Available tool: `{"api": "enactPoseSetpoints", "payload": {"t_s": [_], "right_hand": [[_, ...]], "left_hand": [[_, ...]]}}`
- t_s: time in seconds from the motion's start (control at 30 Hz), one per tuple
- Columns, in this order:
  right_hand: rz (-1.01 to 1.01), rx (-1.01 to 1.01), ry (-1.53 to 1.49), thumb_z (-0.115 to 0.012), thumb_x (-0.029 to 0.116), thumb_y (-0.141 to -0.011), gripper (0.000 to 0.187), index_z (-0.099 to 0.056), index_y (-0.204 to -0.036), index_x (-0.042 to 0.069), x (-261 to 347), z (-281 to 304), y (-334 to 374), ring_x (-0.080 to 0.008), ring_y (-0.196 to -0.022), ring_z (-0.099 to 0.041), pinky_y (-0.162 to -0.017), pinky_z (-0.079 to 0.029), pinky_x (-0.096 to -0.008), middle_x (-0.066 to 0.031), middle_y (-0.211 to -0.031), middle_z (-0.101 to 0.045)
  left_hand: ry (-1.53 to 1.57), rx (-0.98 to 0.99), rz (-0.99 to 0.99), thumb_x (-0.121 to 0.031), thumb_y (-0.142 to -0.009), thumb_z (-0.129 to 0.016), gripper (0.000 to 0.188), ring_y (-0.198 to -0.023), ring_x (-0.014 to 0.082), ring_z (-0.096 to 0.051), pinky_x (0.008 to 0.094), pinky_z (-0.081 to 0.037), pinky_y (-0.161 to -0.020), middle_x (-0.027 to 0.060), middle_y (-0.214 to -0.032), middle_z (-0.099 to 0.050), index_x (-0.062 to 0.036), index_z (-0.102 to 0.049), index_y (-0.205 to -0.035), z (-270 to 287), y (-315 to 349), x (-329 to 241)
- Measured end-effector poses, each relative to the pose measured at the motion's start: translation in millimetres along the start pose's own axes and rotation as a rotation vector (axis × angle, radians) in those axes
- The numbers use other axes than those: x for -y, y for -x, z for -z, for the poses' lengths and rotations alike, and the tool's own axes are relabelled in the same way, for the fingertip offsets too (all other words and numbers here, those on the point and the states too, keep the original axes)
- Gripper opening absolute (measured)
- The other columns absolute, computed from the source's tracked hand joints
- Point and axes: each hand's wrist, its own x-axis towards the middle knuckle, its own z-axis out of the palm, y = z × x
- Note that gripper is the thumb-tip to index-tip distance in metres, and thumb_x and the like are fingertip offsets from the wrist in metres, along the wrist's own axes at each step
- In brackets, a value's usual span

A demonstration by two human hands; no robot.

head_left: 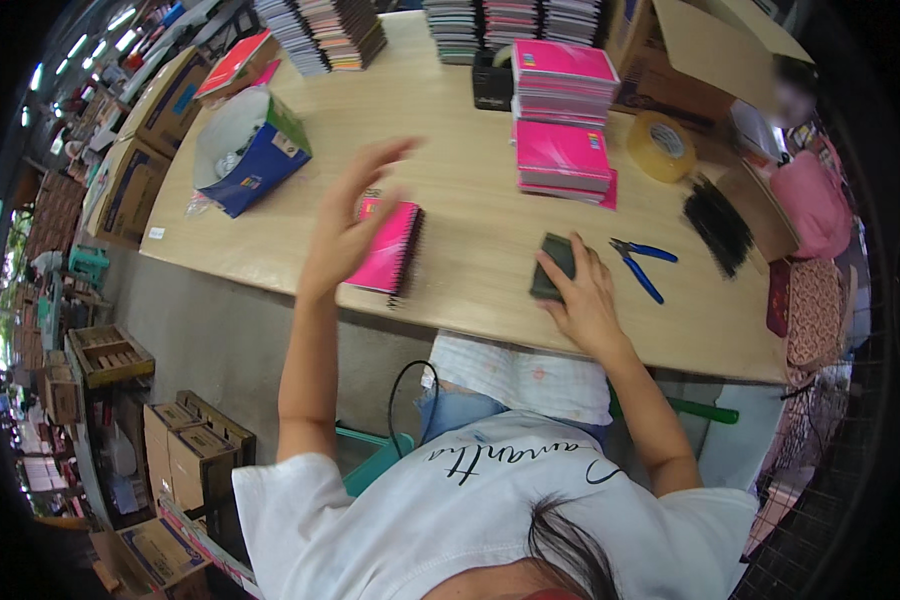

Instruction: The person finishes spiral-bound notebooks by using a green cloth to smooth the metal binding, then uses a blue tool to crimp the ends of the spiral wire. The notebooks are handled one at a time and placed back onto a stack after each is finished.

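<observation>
So, the pink notebook [382,265] is lying on the table [450,140] a bit left of centre in the frame, glossy hot-pink cover, black spiral coil [409,250] down its right side. Left hand [355,225] is up over it, fingers loose and spread, kinda blurry, can't tell if it's touching. Right hand [590,300], right of centre, has its thumb and fingers around 1 dark block [553,268], forearm angling in from lower right. Blue-handled cutters [642,265] lie just beside it.
</observation>
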Motion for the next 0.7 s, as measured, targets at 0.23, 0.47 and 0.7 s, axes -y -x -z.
{"api": "enactPoseSetpoints", "payload": {"t_s": [0.23,0.47,0.7], "right_hand": [[-0.027,-0.233,-0.404,-0.075,0.016,-0.075,0.046,-0.062,-0.119,0.012,-66.5,55.6,-30.9,-0.0320,-0.119,-0.051,-0.097,-0.043,-0.0413,-0.0146,-0.125,-0.058],[-0.268,-0.410,0.264,-0.064,0.005,-0.084,0.018,-0.064,-0.102,0.008,-209.9,81.3,-16.1,-0.0291,-0.103,-0.052,-0.085,-0.046,-0.0432,-0.0085,-0.110,-0.056],[-0.123,-0.472,0.258,-0.056,0.009,-0.090,0.014,-0.058,-0.104,0.009,-208.7,79.1,-23.5,-0.0270,-0.103,-0.055,-0.088,-0.040,-0.0445,-0.0070,-0.102,-0.061]], "left_hand": [[-0.381,0.629,-0.535,0.001,-0.078,-0.066,0.036,-0.103,0.0300,-0.062,0.0410,-0.049,-0.087,0.0119,-0.114,-0.066,-0.0090,-0.068,-0.112,-155.2,-178.2,48.6],[-0.575,1.153,-0.470,-0.001,-0.071,-0.074,0.037,-0.099,0.0277,-0.065,0.0386,-0.050,-0.087,0.0086,-0.102,-0.071,-0.0119,-0.072,-0.106,-203.2,-232.7,35.0],[-0.490,1.209,-0.461,-0.003,-0.069,-0.077,0.033,-0.096,0.0256,-0.066,0.0384,-0.050,-0.083,0.0063,-0.099,-0.072,-0.0109,-0.073,-0.100,-212.9,-245.9,48.4]]}}
